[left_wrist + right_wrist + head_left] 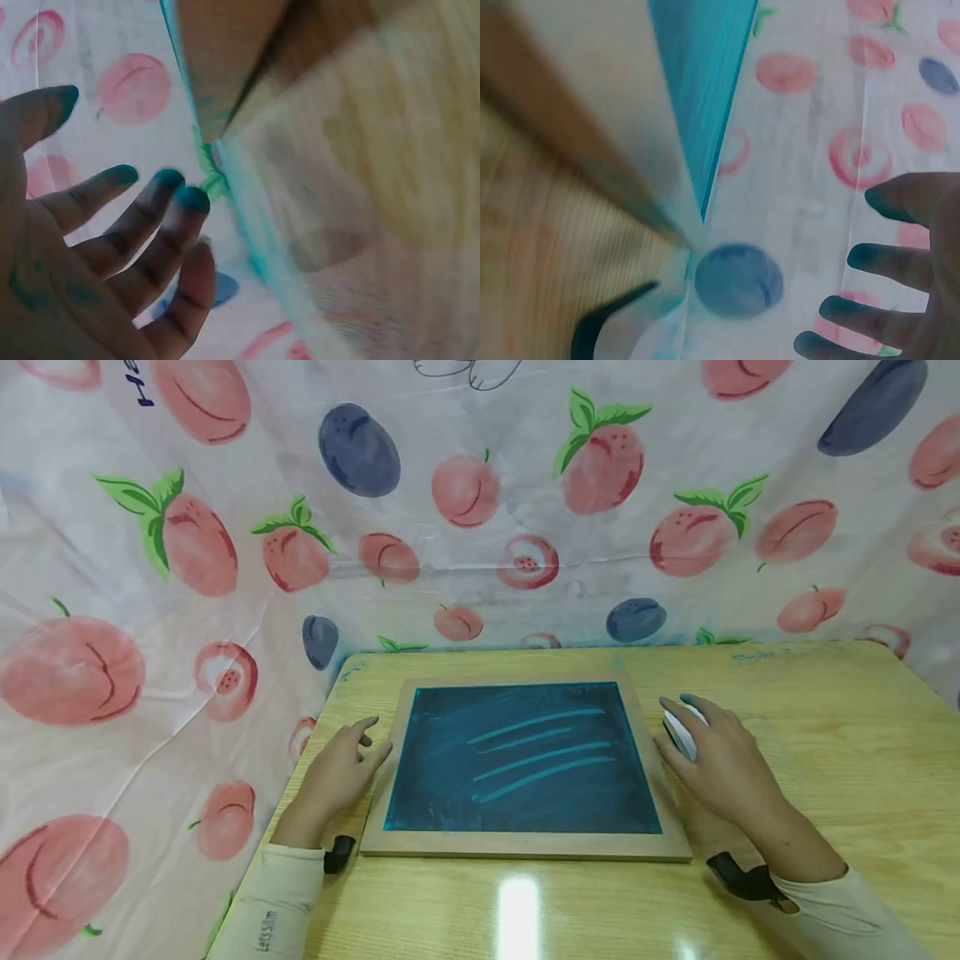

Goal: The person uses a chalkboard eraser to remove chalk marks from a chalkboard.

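A chalkboard (442, 760) in a pale wooden frame lies flat on the table, with several teal strokes across its right half. To its left hovers my left hand (337, 777), fingers loosely bent and holding nothing. Beyond the right side of the frame, my right hand (723, 760) is spread above a white rounded object with a dark edge (681, 732), perhaps a board eraser, which it partly hides. In the right wrist view the fingers (889, 262) stand apart from that white object (641, 322). Teal dust coats the fingertips (193, 199) of both hands.
The light wooden table (847, 735) runs past the board on both sides, with teal smudges near its back edge. A white cloth (480, 577) printed with peaches and plums hangs behind and at the left. Black straps (742, 878) sit at both wrists.
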The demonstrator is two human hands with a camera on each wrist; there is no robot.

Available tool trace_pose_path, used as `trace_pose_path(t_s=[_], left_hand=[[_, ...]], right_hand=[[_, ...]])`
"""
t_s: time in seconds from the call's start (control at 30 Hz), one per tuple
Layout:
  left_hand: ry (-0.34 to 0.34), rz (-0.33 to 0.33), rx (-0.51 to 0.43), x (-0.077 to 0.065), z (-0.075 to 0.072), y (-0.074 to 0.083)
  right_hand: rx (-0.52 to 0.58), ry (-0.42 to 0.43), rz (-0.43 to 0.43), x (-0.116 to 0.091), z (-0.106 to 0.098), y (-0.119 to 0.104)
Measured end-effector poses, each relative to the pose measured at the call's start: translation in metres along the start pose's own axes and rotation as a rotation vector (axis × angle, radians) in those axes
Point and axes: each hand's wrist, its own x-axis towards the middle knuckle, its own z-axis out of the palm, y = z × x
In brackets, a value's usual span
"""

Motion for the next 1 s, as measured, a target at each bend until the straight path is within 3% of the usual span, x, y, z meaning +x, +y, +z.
trace_pose_path(t_s=[0.17,0.27,0.4,0.5,0.6,1.0], left_hand=[[-0.1,-0.064,-0.195,0.002,0.004,-0.017],[-0.157,-0.085,-0.282,0.001,0.007,-0.023],[-0.199,-0.06,-0.339,0.0,0.012,-0.024],[-0.204,-0.046,-0.356,0.0,0.016,-0.024],[-0.2,-0.039,-0.38,0.0,0.019,-0.025],[-0.247,-0.033,-0.354,0.009,0.015,-0.027]], right_hand=[[0.04,0.056,0.078,-0.002,-0.001,0.023],[0.037,0.013,0.119,-0.001,0.002,0.035],[0.009,-0.124,0.171,0.0,0.007,0.048],[0.011,-0.214,0.182,-0.001,0.01,0.055],[0.021,-0.253,0.182,-0.001,0.013,0.057],[-0.003,-0.257,0.128,0.001,0.022,0.06]])
